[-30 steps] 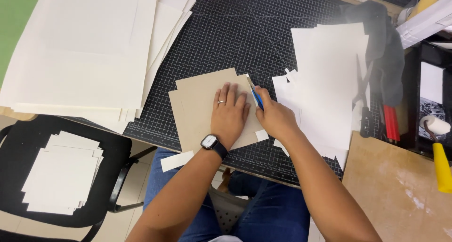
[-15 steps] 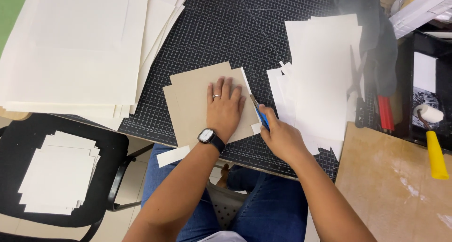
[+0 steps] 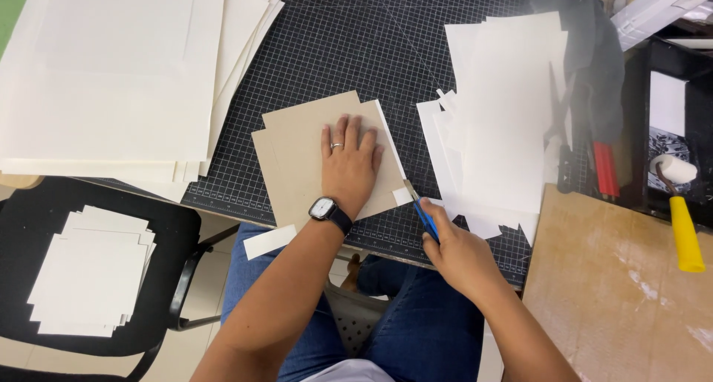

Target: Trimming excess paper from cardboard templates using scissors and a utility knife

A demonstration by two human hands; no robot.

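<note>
Grey-brown card sheet (image 3: 301, 155) on black cutting mat (image 3: 356, 40), pinned flat under my spread left hand (image 3: 349, 159). At its four o'clock corner, my right hand (image 3: 457, 252) fist-grips blue knife (image 3: 423, 215), blade aimed eleven o'clock along the card's right edge.

Yellow roller (image 3: 685, 222), red pens (image 3: 605, 168)

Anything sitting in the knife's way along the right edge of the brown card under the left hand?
Nothing visible does. The right hand holds the blue knife at the lower right corner of the brown card; only a white paper strip lies along that edge, on the cutting mat.
</note>
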